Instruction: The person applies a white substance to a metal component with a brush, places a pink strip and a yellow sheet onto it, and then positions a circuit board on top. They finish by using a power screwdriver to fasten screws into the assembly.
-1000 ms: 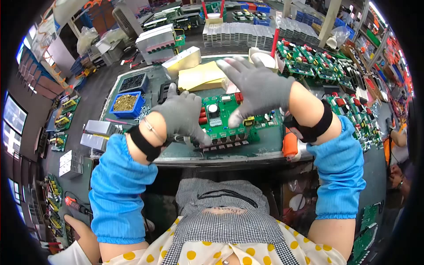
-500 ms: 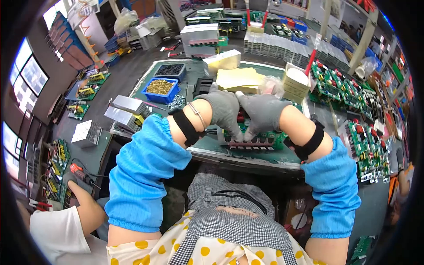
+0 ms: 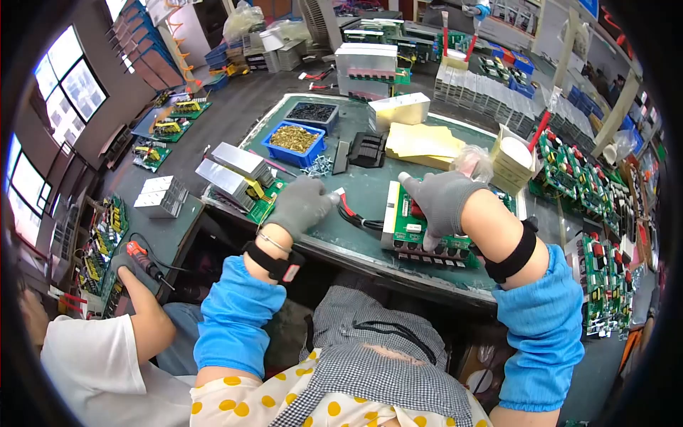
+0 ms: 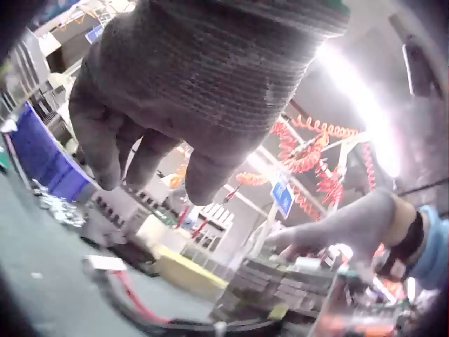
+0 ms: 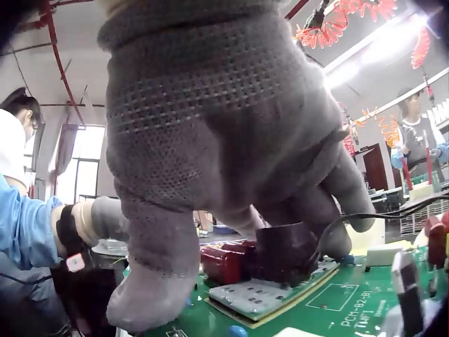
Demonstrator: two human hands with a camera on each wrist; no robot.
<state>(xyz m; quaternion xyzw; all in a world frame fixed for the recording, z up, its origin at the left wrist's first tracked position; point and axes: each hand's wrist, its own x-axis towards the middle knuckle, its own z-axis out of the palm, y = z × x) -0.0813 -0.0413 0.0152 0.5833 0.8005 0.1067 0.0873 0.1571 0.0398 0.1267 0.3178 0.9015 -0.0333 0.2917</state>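
A green circuit board with red components and a row of dark parts along its near edge lies at the front of the bench. My gloved right hand spreads over it, one finger reaching toward the far edge and the thumb toward the near one. In the right wrist view the thumb comes down on the board, with red capacitors between it and the fingers. Left of the board, my gloved left hand hovers beside a red-and-black cable. Its white connector lies below the fingertips, apart from them.
Behind are a blue bin of brass-coloured screws, a bin of black parts, yellow sheets and a box. Metal heat sinks sit at left, more boards at right. Another person sits close on the left.
Both hands were together over the circuit board half a second ago. The left hand has since moved left to the cable, while the right stays on the board. The head view has turned left.
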